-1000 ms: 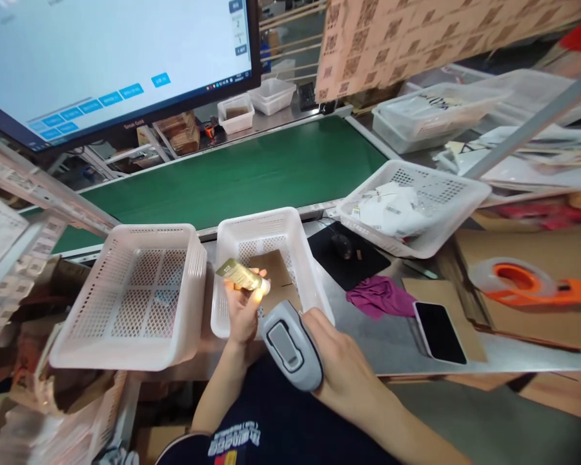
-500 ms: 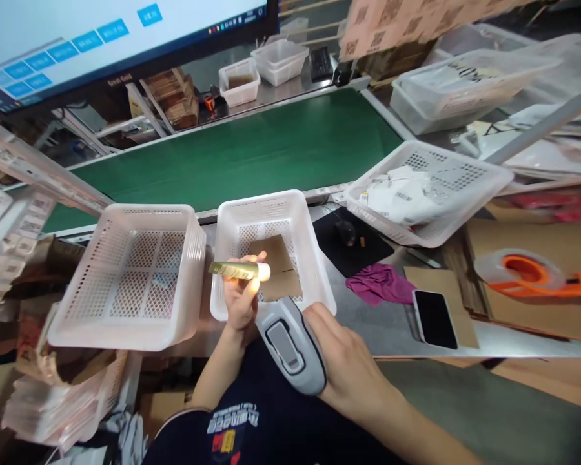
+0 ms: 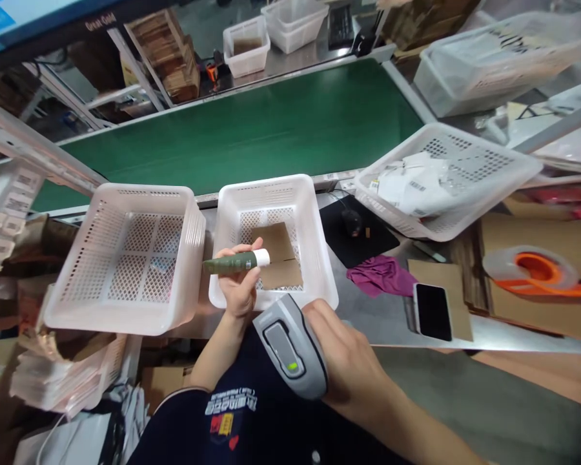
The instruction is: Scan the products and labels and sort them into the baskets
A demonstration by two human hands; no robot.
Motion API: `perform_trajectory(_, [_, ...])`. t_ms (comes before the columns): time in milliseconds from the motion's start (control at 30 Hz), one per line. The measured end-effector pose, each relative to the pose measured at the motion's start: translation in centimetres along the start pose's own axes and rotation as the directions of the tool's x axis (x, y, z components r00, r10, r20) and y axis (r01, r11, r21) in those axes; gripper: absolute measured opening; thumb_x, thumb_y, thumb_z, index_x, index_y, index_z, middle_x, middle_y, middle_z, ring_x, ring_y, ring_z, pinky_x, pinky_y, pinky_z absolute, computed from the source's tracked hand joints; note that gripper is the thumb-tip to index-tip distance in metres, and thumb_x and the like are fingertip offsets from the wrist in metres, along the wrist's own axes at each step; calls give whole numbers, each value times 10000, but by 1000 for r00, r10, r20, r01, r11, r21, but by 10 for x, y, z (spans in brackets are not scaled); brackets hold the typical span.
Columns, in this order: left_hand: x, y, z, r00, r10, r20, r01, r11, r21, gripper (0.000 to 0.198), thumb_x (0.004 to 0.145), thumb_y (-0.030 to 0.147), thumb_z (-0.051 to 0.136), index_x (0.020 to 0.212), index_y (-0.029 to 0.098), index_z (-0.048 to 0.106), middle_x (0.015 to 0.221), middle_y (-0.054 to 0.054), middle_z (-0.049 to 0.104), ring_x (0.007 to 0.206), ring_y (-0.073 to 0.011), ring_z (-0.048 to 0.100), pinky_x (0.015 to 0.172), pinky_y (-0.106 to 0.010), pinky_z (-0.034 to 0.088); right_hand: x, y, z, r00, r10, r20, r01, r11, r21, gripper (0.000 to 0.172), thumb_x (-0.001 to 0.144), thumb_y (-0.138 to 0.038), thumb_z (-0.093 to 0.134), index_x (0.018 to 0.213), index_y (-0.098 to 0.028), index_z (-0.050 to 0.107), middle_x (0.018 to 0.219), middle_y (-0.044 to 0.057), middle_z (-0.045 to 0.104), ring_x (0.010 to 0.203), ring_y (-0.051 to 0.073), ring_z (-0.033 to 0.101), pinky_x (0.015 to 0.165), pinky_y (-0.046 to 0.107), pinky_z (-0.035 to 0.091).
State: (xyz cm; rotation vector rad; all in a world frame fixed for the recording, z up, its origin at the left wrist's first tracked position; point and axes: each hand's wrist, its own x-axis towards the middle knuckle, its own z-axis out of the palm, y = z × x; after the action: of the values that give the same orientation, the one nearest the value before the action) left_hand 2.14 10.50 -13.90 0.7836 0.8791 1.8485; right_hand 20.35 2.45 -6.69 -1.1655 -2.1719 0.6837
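Note:
My left hand pinches a small green tube with a white cap, held level over the near-left corner of a small white basket. A piece of brown cardboard lies in that basket. My right hand grips a grey handheld scanner, its green light lit, pointing up toward the tube from just below the basket.
A larger white basket stands to the left. Another white basket with white packets sits at the right. A green conveyor belt runs behind. A phone, purple cloth, black mouse pad and orange tape dispenser lie to the right.
The view has tilted down, so the monitor has left the frame. The scanner's bright glow on the tube is gone, and a green light now shows on the scanner.

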Motion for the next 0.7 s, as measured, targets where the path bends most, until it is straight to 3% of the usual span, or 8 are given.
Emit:
perform_trajectory(233, [5,0,-4,996,81,29,-84,987,136,597,761,400,968,1167,304,541,1142,-19,705,1231,-317,748,1132,-502,562,0,-6,-3,1000,-5,5,5,1000,25,329,754,-94,512,1034,-253,446,949,34,514,642,181,512,529,326,341])
perform_trajectory(367, [11,3,-9,999,-26,27,14,932,363,635,816,523,898,1275,277,535,1159,-69,721,1054,-271,787,973,-419,620,4,2,-9,997,30,-71,-19,988,151,314,833,-124,535,1122,-244,513,1004,53,555,774,207,596,615,303,459])
perform_trajectory(433, [11,10,-19,978,-185,100,84,781,619,634,854,539,836,1337,239,554,1175,-113,746,1005,-270,789,923,-397,624,7,16,-14,990,106,-98,-81,969,232,336,843,-136,576,1160,-244,557,1058,61,583,858,213,636,684,297,507])
perform_trajectory(500, [8,14,-37,896,-397,201,22,491,871,611,895,510,752,1404,220,579,1229,-148,768,1072,-315,786,959,-428,614,13,40,-19,970,200,-141,-150,941,303,298,819,-161,648,1101,-244,603,1044,50,612,871,214,645,717,305,524])
perform_trajectory(567, [10,4,-63,776,-599,195,-107,180,978,546,928,460,613,1413,210,632,1164,-156,809,1075,-376,794,978,-496,611,26,75,-32,900,331,-285,-207,897,391,243,791,-226,753,1005,-239,639,996,38,666,872,225,656,761,331,545])
perform_trajectory(600, [13,-5,-75,710,-676,198,-171,108,979,551,931,425,554,1432,217,647,1193,-153,817,1136,-381,785,1020,-499,602,34,95,-43,827,410,-384,-219,864,453,287,755,-285,829,984,-235,662,994,42,706,899,241,672,803,356,563])
perform_trajectory(667, [25,-24,-90,629,-752,196,-228,62,972,596,855,416,588,1421,265,702,1267,-122,816,1240,-357,759,1101,-454,589,53,136,-75,636,552,-539,-192,790,583,500,595,-411,974,979,-225,712,1010,60,771,979,286,702,893,415,591])
perform_trajectory(700, [31,-30,-91,632,-738,236,-252,91,963,634,802,429,647,1421,312,722,1298,-94,809,1277,-365,740,1111,-454,594,61,155,-95,551,594,-587,-163,766,622,579,519,-462,1010,960,-219,725,972,63,783,965,296,711,885,428,603])
